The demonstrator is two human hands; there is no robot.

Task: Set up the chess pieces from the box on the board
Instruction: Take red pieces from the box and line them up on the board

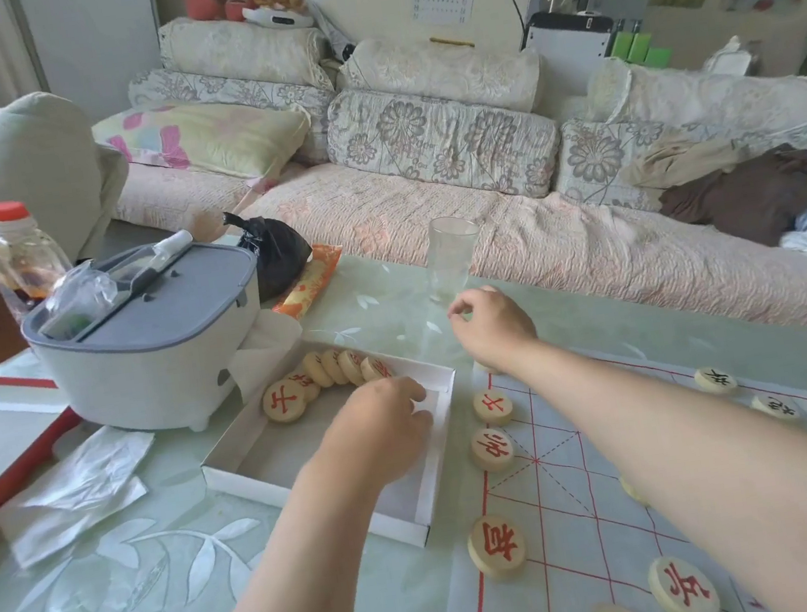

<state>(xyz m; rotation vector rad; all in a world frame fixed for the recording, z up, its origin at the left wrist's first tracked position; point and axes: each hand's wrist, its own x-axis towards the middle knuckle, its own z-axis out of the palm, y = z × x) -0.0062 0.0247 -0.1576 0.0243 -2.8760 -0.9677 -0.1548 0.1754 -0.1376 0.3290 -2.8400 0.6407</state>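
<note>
Close by on the board (566,516), red pieces (682,590) sit along the left edge. The right arm (692,420) hangs low over them and could knock some away. Beside the board, the left hand (382,428) is down in the box (267,454), fingers bent; I cannot tell if it holds a piece. More pieces (332,367) lean at the box's far end. Farther off, the right hand (490,327) has curled fingers, and I cannot tell if it holds anything. It could bump the glass (451,257).
</note>
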